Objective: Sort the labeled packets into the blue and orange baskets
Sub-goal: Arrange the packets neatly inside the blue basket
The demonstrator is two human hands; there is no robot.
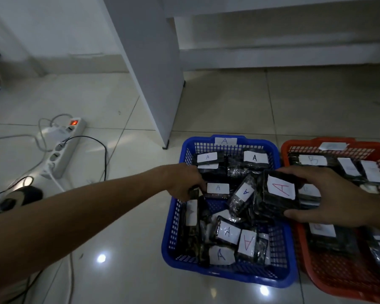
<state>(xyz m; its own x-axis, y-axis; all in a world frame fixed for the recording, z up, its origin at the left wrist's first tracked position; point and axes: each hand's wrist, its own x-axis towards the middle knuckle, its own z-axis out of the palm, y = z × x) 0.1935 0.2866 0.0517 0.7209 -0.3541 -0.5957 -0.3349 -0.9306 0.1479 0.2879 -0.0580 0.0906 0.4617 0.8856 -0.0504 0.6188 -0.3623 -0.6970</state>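
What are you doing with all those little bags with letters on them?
A person is sorting dark packets by their labels. The right hand holds a packet with a red A over the blue basket, which already has many A packets. The left hand reaches into that basket and pinches another packet. The orange basket beside it holds more packets.

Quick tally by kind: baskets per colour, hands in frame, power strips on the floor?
Blue basket: 1
Orange basket: 1
Hands: 2, the left hand and the right hand, which holds a packet marked A
Power strip: 1
Total: 5
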